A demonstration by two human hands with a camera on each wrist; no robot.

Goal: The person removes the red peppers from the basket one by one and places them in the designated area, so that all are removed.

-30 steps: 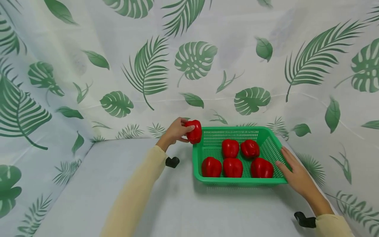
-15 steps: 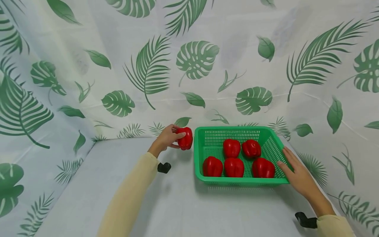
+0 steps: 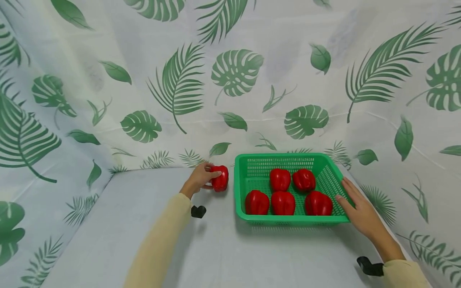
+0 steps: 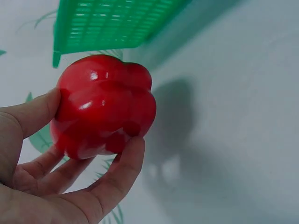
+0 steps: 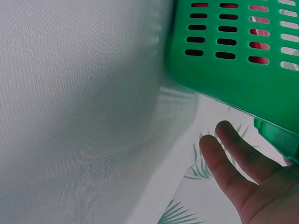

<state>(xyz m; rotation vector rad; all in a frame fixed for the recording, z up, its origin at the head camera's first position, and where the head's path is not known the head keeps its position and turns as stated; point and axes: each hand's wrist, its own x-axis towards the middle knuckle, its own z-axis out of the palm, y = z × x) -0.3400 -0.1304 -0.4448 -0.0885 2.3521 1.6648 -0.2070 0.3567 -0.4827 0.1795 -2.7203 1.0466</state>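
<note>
My left hand (image 3: 200,177) pinches a shiny red bell pepper (image 3: 219,179) between thumb and fingers, just left of the green basket (image 3: 235,192). In the left wrist view the pepper (image 4: 105,107) shows its lobes, with a shadow on the table beside it; whether it touches the table I cannot tell. My right hand (image 3: 363,212) rests at the basket's right rim, thumb over the edge. Two of its fingers (image 5: 224,168) stretch out straight beside the basket wall in the right wrist view. Several red bell peppers (image 3: 283,203) lie inside the basket.
A white-covered table (image 3: 223,256) carries the basket, which stands toward the back right. Behind it rises a white curtain (image 3: 273,72) with green leaf prints, also on both sides. A black device (image 3: 198,211) sits at my left wrist, another (image 3: 370,267) at the right.
My left hand has brought the pepper from above the basket's left rim to the left and down toward the table. The right hand and basket have stayed in place.
</note>
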